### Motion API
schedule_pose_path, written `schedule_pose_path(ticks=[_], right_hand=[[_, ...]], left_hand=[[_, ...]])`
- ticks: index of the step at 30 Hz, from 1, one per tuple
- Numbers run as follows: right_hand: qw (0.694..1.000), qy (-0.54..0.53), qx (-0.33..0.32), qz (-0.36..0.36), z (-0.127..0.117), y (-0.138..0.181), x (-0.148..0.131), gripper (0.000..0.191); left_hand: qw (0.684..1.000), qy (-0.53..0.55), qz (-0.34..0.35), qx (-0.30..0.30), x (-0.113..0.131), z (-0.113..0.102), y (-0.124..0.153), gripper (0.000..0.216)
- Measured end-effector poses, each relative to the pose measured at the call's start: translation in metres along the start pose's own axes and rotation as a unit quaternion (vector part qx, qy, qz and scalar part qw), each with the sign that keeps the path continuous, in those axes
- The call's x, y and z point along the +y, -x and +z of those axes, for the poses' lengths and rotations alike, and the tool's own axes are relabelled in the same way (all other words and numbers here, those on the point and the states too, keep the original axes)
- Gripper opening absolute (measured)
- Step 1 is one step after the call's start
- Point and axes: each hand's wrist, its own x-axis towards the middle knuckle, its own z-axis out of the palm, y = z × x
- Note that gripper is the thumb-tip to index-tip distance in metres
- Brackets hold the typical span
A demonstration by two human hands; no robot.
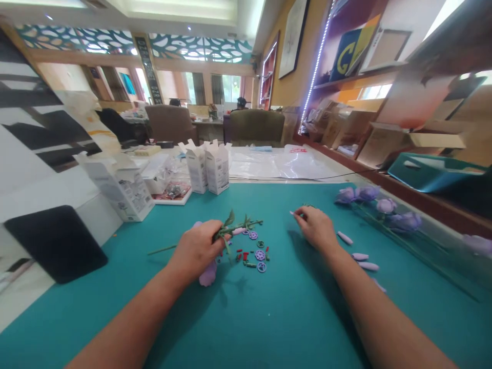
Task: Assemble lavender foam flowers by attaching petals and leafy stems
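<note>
My left hand (198, 248) is closed around a green toy-brick flower stem (240, 225) with leaves, and lilac petals (208, 274) show beneath the fist. My right hand (315, 226) rests on the teal mat (269, 318) to the right, its fingers pinched on a small lilac and green piece that I cannot make out. Between the hands lie small loose parts (257, 252): purple wheel-shaped rings, red bits and green bits. Lilac petal pieces (359, 256) lie just right of my right wrist.
Finished lilac flowers (384, 207) on long stems lie at the mat's right edge. White cartons (209, 165) stand at the far edge, another carton (123, 187) at the left. A black pad (56, 241) lies left. A teal bin (430, 171) sits on the right shelf.
</note>
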Motion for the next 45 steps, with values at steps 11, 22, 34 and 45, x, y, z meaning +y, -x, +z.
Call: schedule_pose_path(ticks=[11, 22, 34, 45], right_hand=[[0.880, -0.462, -0.105, -0.022, -0.022, 0.003, -0.076, 0.030], [0.844, -0.506, -0.168, -0.058, -0.028, 0.024, -0.104, 0.034], [0.824, -0.542, -0.162, 0.034, -0.010, 0.034, -0.116, 0.037], [0.817, -0.544, -0.184, 0.051, -0.008, 0.035, -0.119, 0.040]], left_hand=[[0.997, 0.068, -0.037, 0.029, -0.009, -0.009, -0.002, 0.024], [0.995, 0.068, -0.053, 0.049, -0.011, -0.010, -0.002, 0.022], [0.997, 0.045, -0.030, 0.047, -0.005, -0.004, 0.000, 0.026], [0.998, 0.031, -0.030, 0.045, -0.004, -0.002, 0.000, 0.025]])
